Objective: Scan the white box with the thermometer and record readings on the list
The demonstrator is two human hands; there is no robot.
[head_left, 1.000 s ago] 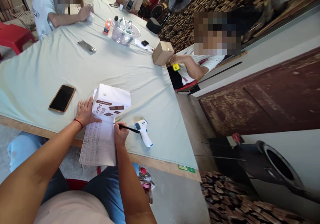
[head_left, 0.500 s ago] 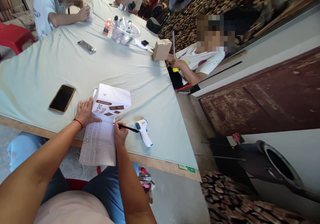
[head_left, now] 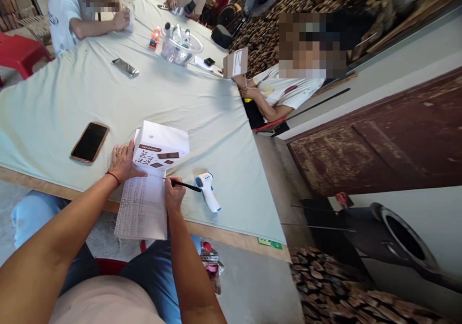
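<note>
A white box with brown "Super Meal" print (head_left: 161, 143) stands on the upper part of a printed paper sheet (head_left: 142, 206), whose lower end hangs over the table edge. My left hand (head_left: 123, 162) rests against the box's left side, fingers spread and thumb lying on the paper. Gripped in my right hand (head_left: 174, 194) is a black pen (head_left: 187, 186), its tip at the paper just below the box. A white and blue infrared thermometer (head_left: 207, 191) lies to the right of the pen. Left of my left hand lies a black phone in a brown case (head_left: 90, 142).
The cloth-covered table (head_left: 173, 97) carries a clear tub of bottles (head_left: 180, 47), an orange box (head_left: 154, 38) and a silvery phone (head_left: 124, 67). At the right edge a co-worker (head_left: 288, 90) handles a cardboard box (head_left: 236, 64). Other people sit at the far end.
My hands, the pen, paper and white box look unchanged. The co-worker on the right has tilted the cardboard box, showing a white patch, and lowered the hands.
</note>
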